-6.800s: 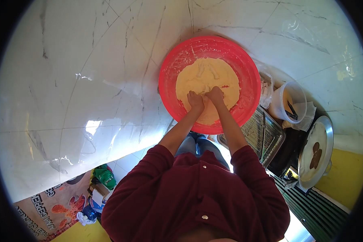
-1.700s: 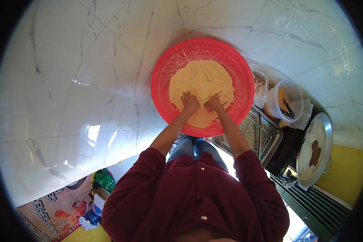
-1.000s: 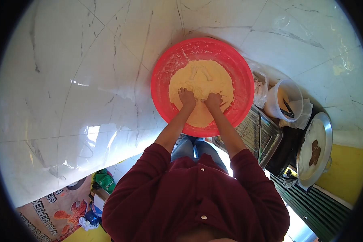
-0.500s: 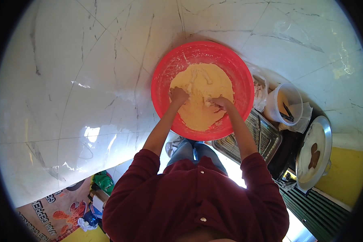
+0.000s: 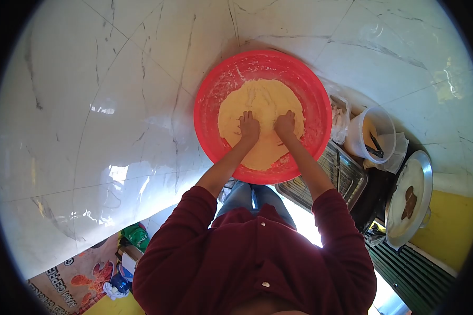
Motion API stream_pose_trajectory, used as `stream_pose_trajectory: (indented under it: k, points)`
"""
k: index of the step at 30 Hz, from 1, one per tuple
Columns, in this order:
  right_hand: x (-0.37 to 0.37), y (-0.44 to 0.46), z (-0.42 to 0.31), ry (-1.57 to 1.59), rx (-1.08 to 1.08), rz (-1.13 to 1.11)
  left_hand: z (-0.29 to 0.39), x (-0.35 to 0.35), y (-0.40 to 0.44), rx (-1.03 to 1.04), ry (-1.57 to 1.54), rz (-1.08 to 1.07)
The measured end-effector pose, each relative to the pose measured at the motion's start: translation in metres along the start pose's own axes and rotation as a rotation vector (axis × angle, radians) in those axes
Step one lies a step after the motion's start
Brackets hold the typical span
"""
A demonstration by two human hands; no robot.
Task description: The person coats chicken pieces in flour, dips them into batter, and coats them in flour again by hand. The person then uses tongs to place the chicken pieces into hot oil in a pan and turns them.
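Observation:
A large red basin [image 5: 207,105] holds a broad layer of pale yellow flour-like powder [image 5: 265,155], with finger marks near its far side. My left hand [image 5: 249,129] rests on the powder left of the middle, palm down, its fingers slightly apart and pointing away from me. To its right, my right hand [image 5: 285,126] is also in the powder, with its fingers bent downward and the tips partly hidden. Neither hand shows an object in its grasp.
Right of the basin are a wire rack in a metal tray [image 5: 328,173], a clear plastic bucket [image 5: 386,126] with a black-handled item, and a plastic bag [image 5: 340,118]. A round metal pan [image 5: 420,181] stands farther right. Glossy marbled tiles [image 5: 126,105] surround the basin's left and back.
My left hand has moved right and turned its fingers away from me. My right hand has shifted slightly up. The earlier grooves in the powder are flatter, and the hands lie closer together.

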State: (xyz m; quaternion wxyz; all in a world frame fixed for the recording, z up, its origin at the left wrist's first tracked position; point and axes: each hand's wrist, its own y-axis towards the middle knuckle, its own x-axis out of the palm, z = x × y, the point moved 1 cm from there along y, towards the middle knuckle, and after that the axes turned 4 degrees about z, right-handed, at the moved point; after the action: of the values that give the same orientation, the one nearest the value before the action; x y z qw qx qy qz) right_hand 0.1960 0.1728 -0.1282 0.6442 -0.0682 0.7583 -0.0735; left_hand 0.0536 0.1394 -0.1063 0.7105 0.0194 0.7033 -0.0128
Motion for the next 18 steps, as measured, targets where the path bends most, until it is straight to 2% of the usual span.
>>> stream_pose_trajectory:
  k: [3,5,6,7,8,9,11,13,14,15,16,17,18]
  points:
    - [-0.016,-0.023,-0.011,-0.129,-0.089,0.066,0.009,-0.010,-0.020,-0.008,-0.119,-0.168]
    - [-0.033,-0.031,-0.011,-0.078,-0.144,-0.406,0.004,-0.022,-0.024,-0.041,-0.156,-0.242]
    - [-0.029,-0.030,0.000,-0.078,-0.141,-0.407,-0.005,-0.035,-0.026,-0.073,-0.270,-0.436]
    - [-0.017,-0.025,0.017,0.234,-0.107,-0.575,-0.015,-0.041,-0.027,-0.105,-0.382,-0.630]
    - [-0.010,-0.023,0.027,0.551,-0.070,-0.734,-0.030,-0.042,-0.028,-0.101,-0.381,-0.632]
    - [-0.012,-0.023,0.028,0.552,-0.067,-0.735,-0.047,-0.043,-0.027,-0.102,-0.444,-0.696]
    - [-0.028,-0.025,0.028,0.361,0.004,-0.615,-0.065,-0.037,-0.026,-0.108,-0.508,-0.763]
    - [-0.048,-0.026,0.026,0.172,0.072,-0.485,-0.074,-0.029,-0.021,-0.151,-0.283,-0.591]
    - [-0.054,-0.026,0.024,0.079,0.105,-0.418,-0.074,-0.028,-0.022,-0.151,-0.282,-0.588]
    - [-0.051,-0.030,0.020,0.080,0.104,-0.416,-0.070,-0.032,-0.024,-0.140,-0.215,-0.481]
    - [-0.045,-0.038,0.014,0.081,0.096,-0.283,-0.065,-0.036,-0.026,-0.129,-0.149,-0.375]
    - [-0.039,-0.043,0.008,0.081,0.088,-0.151,-0.059,-0.039,-0.026,-0.131,-0.149,-0.376]
    - [-0.036,-0.046,0.000,0.081,0.087,-0.153,-0.053,-0.041,-0.027,-0.147,-0.104,-0.384]
